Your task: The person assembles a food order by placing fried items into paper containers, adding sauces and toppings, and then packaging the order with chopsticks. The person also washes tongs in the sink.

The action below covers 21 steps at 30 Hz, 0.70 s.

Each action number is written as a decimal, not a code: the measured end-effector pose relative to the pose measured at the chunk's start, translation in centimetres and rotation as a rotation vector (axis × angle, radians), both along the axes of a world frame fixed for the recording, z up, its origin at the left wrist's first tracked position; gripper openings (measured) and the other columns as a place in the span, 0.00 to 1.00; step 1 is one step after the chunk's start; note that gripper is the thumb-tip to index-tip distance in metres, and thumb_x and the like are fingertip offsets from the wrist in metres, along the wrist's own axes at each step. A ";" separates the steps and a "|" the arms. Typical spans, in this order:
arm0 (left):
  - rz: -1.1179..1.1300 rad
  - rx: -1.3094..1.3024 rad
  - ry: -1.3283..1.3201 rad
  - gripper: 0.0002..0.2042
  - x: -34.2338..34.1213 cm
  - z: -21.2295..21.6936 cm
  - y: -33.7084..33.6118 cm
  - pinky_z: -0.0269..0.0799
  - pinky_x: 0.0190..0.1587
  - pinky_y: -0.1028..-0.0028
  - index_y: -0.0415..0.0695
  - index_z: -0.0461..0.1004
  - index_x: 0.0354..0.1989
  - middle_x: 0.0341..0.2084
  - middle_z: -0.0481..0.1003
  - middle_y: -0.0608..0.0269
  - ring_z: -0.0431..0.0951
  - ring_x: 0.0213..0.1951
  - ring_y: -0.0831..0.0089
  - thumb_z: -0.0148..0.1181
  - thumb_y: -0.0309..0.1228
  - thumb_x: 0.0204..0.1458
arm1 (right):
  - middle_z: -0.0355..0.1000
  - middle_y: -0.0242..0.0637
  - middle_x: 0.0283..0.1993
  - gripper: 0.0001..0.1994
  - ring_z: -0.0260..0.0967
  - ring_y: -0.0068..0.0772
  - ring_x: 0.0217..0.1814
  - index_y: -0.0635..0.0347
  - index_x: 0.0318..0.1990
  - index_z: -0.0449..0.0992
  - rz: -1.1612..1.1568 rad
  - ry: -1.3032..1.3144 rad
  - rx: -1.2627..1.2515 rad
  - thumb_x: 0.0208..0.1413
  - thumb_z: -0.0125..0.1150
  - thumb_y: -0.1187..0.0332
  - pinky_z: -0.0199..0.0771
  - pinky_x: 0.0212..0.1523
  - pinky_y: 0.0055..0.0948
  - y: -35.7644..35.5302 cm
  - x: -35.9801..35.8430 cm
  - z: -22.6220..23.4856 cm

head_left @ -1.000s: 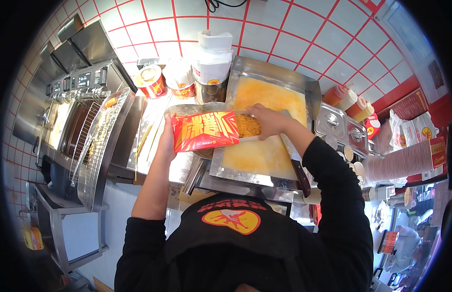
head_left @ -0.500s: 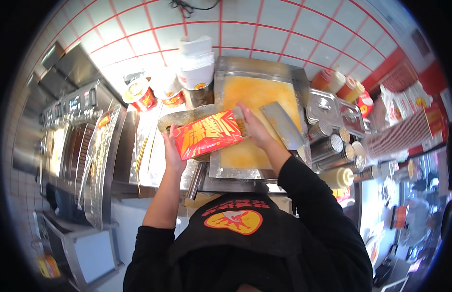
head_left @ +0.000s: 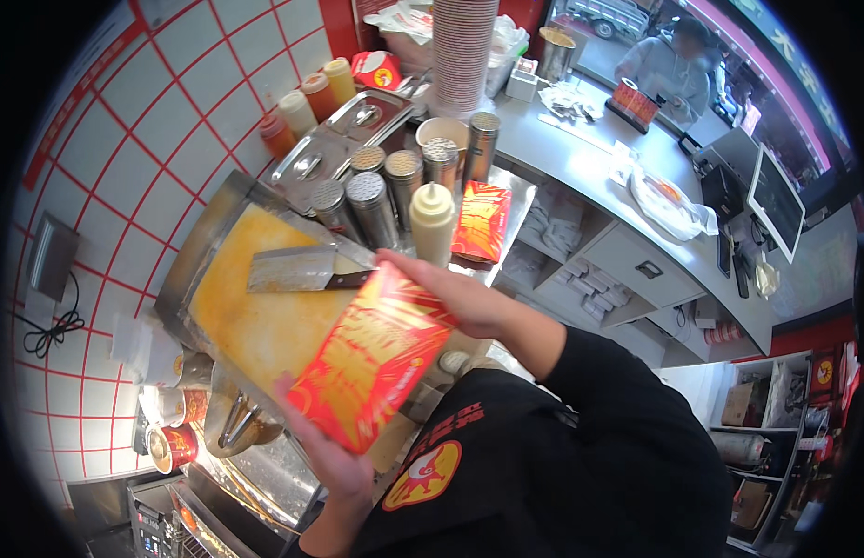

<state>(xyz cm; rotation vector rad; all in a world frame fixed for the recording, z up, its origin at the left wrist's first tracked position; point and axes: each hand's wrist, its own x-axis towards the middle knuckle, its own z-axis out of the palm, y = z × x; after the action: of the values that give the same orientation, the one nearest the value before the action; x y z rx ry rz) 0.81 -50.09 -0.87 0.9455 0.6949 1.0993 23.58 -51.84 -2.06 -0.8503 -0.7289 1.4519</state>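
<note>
The fingers (head_left: 406, 267) of the right hand (head_left: 464, 299) grip the top end of a red box (head_left: 371, 358) at the centre of the head view; the left hand (head_left: 334, 458) clasps its lower left side. The box seems closed, its contents hidden; it is held up, not yet set down. In the left half, a cleaver (head_left: 290, 269) lies unused on the board (head_left: 255, 321).

The box is flat, rectangular, glossy card; the blade broad grey metal, the handle dark; the board yellow-stained. Right of centre, a pale, nozzled bottle (head_left: 433, 223) stands near perforated steel shakers (head_left: 368, 200) and a second box (head_left: 483, 221).
</note>
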 end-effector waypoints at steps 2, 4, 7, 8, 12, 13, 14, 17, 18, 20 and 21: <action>-0.179 -0.163 0.027 0.27 3.2 -0.9 -1.7 0.50 0.63 0.62 0.48 0.37 0.66 0.63 0.49 0.56 0.53 0.63 0.63 0.32 0.44 0.62 | 0.53 0.35 0.64 0.25 0.53 0.26 0.63 0.55 0.65 0.52 -0.128 -0.114 -0.118 0.64 0.36 0.54 0.53 0.62 0.27 -4.1 3.9 -0.7; -0.344 -0.417 0.012 0.31 6.9 -2.3 -3.1 0.47 0.64 0.62 0.48 0.29 0.66 0.64 0.44 0.56 0.49 0.64 0.64 0.38 0.42 0.62 | 0.56 0.34 0.63 0.25 0.55 0.25 0.61 0.56 0.64 0.55 -0.264 -0.135 -0.347 0.64 0.36 0.53 0.54 0.61 0.26 -6.8 7.7 -2.2; -0.326 -0.510 0.059 0.32 14.3 -5.8 -4.5 0.48 0.63 0.63 0.50 0.27 0.66 0.64 0.43 0.53 0.50 0.64 0.66 0.39 0.42 0.62 | 0.61 0.36 0.59 0.25 0.59 0.24 0.58 0.59 0.62 0.58 -0.251 -0.200 -0.348 0.64 0.36 0.53 0.59 0.58 0.26 -8.5 14.6 -5.5; -0.275 -0.527 0.078 0.32 17.1 -7.1 -5.1 0.49 0.63 0.64 0.49 0.28 0.66 0.64 0.44 0.53 0.50 0.64 0.66 0.39 0.42 0.61 | 0.63 0.37 0.57 0.25 0.61 0.24 0.56 0.61 0.61 0.59 -0.232 -0.219 -0.352 0.64 0.37 0.54 0.61 0.56 0.26 -8.1 17.4 -6.7; -0.014 -0.465 0.094 0.33 28.6 -12.4 -5.0 0.50 0.62 0.65 0.48 0.28 0.66 0.63 0.45 0.52 0.52 0.63 0.65 0.41 0.41 0.61 | 0.70 0.39 0.49 0.23 0.68 0.24 0.47 0.68 0.55 0.65 -0.201 -0.356 -0.326 0.64 0.39 0.57 0.66 0.50 0.24 -3.4 28.2 -11.5; 0.062 -0.498 0.117 0.33 30.4 -13.3 -4.9 0.51 0.62 0.66 0.47 0.29 0.66 0.63 0.46 0.52 0.52 0.62 0.65 0.42 0.41 0.61 | 0.71 0.39 0.48 0.23 0.69 0.24 0.46 0.68 0.54 0.66 -0.177 -0.378 -0.309 0.64 0.40 0.57 0.66 0.49 0.24 -2.1 29.9 -12.6; 0.110 -0.464 0.030 0.33 32.2 -14.2 -4.7 0.51 0.62 0.67 0.46 0.29 0.66 0.63 0.47 0.52 0.53 0.62 0.64 0.41 0.40 0.61 | 0.73 0.39 0.45 0.21 0.70 0.25 0.43 0.69 0.51 0.69 -0.213 -0.438 -0.303 0.64 0.40 0.59 0.67 0.48 0.24 -0.4 31.1 -13.8; 0.313 -0.377 0.037 0.31 35.4 -16.4 -3.8 0.51 0.61 0.68 0.45 0.32 0.66 0.61 0.50 0.52 0.55 0.61 0.64 0.41 0.40 0.61 | 0.74 0.37 0.42 0.18 0.70 0.23 0.42 0.68 0.49 0.71 -0.122 -0.430 -0.170 0.63 0.43 0.62 0.67 0.46 0.22 3.2 33.5 -16.5; 0.363 -0.352 0.049 0.29 35.9 -17.0 -3.6 0.52 0.61 0.68 0.44 0.36 0.65 0.60 0.52 0.52 0.56 0.60 0.65 0.39 0.40 0.61 | 0.74 0.36 0.42 0.18 0.69 0.21 0.42 0.68 0.48 0.72 -0.109 -0.462 -0.178 0.62 0.44 0.62 0.67 0.46 0.22 4.3 33.4 -17.4; 0.460 -0.310 0.135 0.28 36.6 -18.0 -2.9 0.53 0.60 0.68 0.43 0.38 0.65 0.60 0.52 0.52 0.56 0.60 0.66 0.39 0.41 0.62 | 0.73 0.34 0.41 0.17 0.68 0.20 0.42 0.66 0.49 0.72 -0.068 -0.519 -0.139 0.62 0.46 0.62 0.67 0.46 0.21 5.5 33.4 -18.6; 0.498 -0.312 0.138 0.28 36.7 -18.5 -2.5 0.53 0.60 0.68 0.43 0.39 0.65 0.60 0.52 0.52 0.57 0.60 0.66 0.38 0.41 0.62 | 0.73 0.34 0.41 0.17 0.67 0.19 0.42 0.65 0.49 0.72 -0.039 -0.483 -0.135 0.61 0.47 0.62 0.67 0.46 0.21 5.9 33.4 -19.1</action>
<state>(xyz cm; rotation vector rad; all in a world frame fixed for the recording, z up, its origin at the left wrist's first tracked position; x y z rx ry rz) 37.56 -52.56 -19.33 0.5944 1.2216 1.3145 57.00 -45.94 -21.13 -1.3371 -0.9714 1.2810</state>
